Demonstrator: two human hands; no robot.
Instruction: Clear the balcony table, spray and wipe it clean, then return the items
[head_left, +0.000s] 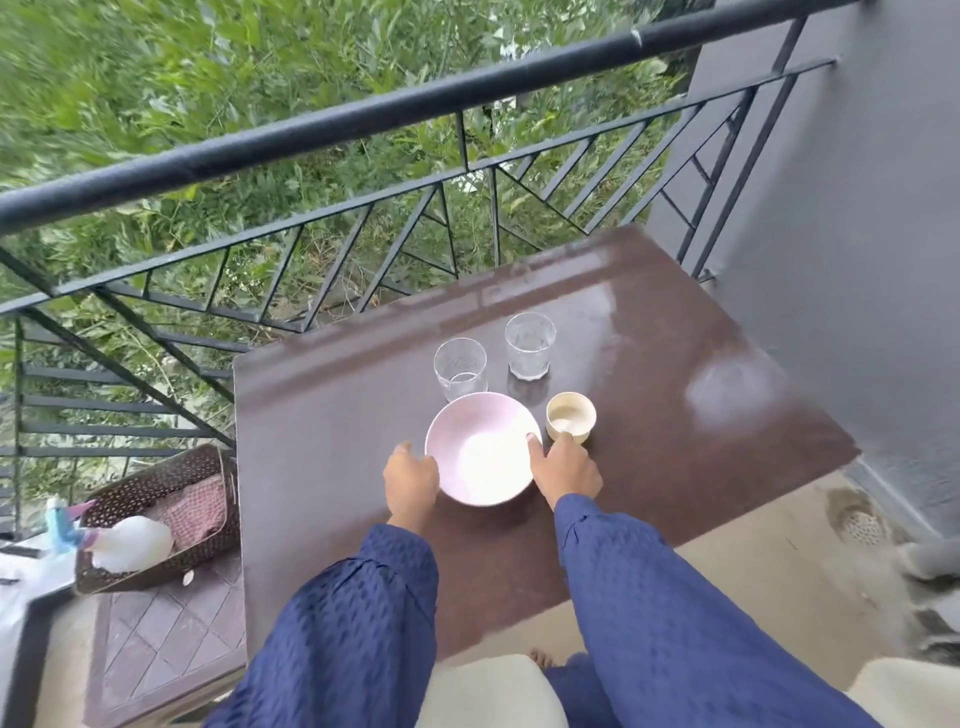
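Now pink bowl (483, 452) sits btwn both hands, left (410, 480) & right (565, 470).

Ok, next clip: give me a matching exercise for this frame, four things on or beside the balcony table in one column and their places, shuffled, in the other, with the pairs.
Things:
1. pink bowl
2. small cream cup
3. spray bottle
4. right-hand glass

Places:
A. lying in the brown basket left of the table
B. between the left hand and right hand
C. far side of the table, behind the cup
D. just right of the bowl, by the right hand's fingertips

Pairs: 1-B, 2-D, 3-A, 4-C
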